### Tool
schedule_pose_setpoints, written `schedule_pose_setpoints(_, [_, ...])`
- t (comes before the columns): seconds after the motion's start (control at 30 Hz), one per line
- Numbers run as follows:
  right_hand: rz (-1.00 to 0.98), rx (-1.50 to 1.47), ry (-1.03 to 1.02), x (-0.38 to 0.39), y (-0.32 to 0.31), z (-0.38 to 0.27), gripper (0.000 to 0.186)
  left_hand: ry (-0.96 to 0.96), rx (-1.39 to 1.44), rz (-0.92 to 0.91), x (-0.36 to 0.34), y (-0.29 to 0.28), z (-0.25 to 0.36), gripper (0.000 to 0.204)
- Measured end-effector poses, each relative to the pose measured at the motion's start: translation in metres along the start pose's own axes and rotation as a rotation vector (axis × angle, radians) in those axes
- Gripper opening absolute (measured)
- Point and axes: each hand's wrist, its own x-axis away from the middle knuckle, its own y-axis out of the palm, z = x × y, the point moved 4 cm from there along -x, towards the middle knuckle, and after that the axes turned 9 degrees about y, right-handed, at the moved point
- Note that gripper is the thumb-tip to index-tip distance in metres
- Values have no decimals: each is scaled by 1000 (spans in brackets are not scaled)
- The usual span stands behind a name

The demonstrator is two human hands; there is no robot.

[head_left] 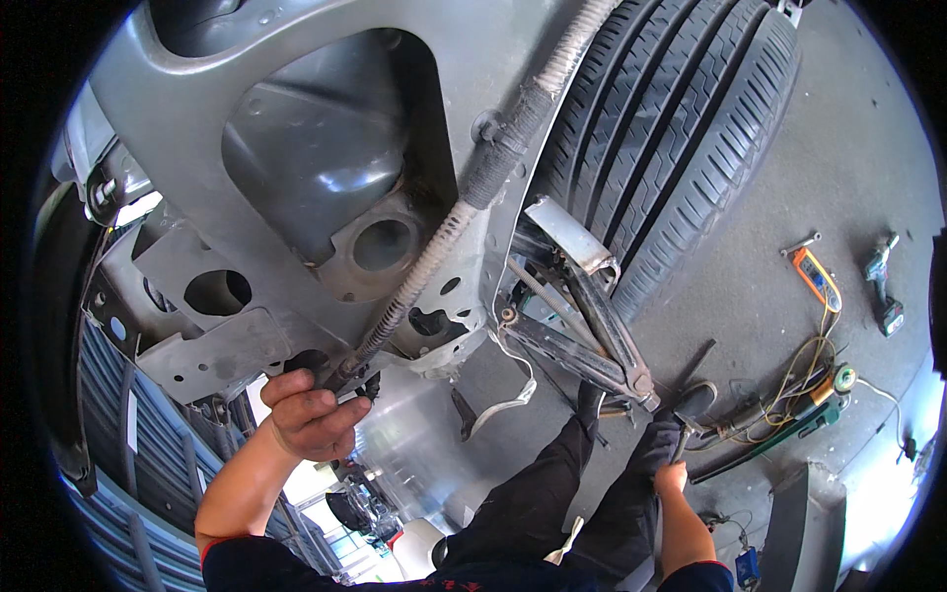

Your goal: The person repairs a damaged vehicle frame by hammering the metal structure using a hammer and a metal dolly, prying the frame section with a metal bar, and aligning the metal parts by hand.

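My left hand [311, 419] is closed around the lower end of a grey corrugated wiring conduit [419, 271]. Dark tape wraps its middle, and it slants across a grey metal vehicle body panel [335, 74]. A small black part [369, 385] pokes out beside my left fingers; its kind is unclear. Down by my right leg, my right hand [671, 480] grips the dark handle of a hammer [688, 424], whose short metal head points up. A black-armed scissor jack [567, 350] stands between the panel and a large tyre [656, 138].
On the grey floor at right lie a wrench [801, 244], an orange meter [817, 278] and a cordless power tool [881, 284]. Yellow cables [789, 385] tangle near a long green object [784, 439]. A grey steel beam [804, 533] is at lower right. Metal racking [138, 474] lines the left.
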Motion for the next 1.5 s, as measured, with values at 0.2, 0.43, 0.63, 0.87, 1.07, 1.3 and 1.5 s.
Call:
schedule_pose_setpoints(0.2, [17, 150, -113, -56, -1, -20, 39, -21, -15, 10, -7, 2, 1, 30])
schedule_pose_setpoints(0.43, [83, 260, -176, -103, -54, -58, 42, -66, 9, 64, -14, 0, 0, 38])
schedule_pose_setpoints(0.63, [304, -19, -212, -71, -70, -33, 30, -80, 115, 89, -12, 1, -2, 34])
schedule_pose_setpoints(0.87, [57, 1078, -512, -129, -82, -54, 29, -7, 121, 110, -15, 0, -4, 34])
schedule_pose_setpoints(1.07, [90, 603, -125, -157, -111, -101, 44, 1, 60, 78, -13, 3, -2, 33])
schedule_pose_setpoints(1.3, [294, 118, -182, -153, -73, -133, 57, -60, -49, 31, -11, 2, 4, 17])
schedule_pose_setpoints(1.5, [349, -61, -239, -200, -10, -95, 52, 7, -134, -59, -16, 3, 11, 15])
